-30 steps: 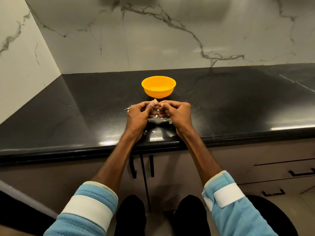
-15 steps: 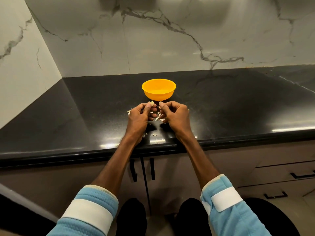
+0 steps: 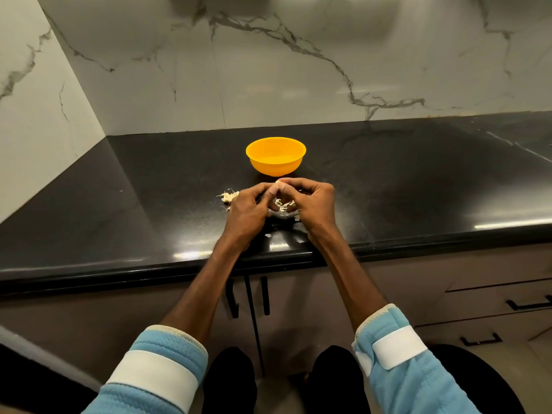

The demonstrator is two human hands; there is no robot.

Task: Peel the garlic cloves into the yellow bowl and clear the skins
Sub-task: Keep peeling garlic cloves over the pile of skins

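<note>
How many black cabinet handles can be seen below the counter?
4. The left upright handle and right upright handle stand side by side at centre; the upper drawer handle and lower drawer handle are at right. Others may be hidden.

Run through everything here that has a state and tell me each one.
yellow bowl: upright, nothing visible inside.
garlic clove: pinched between both hands.
left hand: curled, pinching the clove.
right hand: curled, pinching the clove.
garlic skins: scattered on the counter, uncleared.
cabinet doors: shut.
</note>
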